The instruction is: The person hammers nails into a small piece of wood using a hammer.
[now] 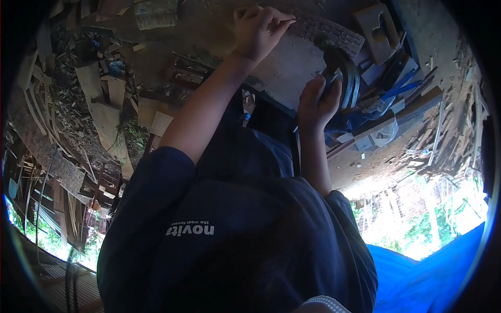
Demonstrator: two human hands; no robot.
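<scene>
Left hand: fingers pinched closed against the carved strip along the far edge of the wooden board (whether they hold a tool cannot be made out). Right hand: clasped around a dark rounded object at the board's right edge.

The person wears a navy short-sleeved shirt with white "novita" lettering.
</scene>
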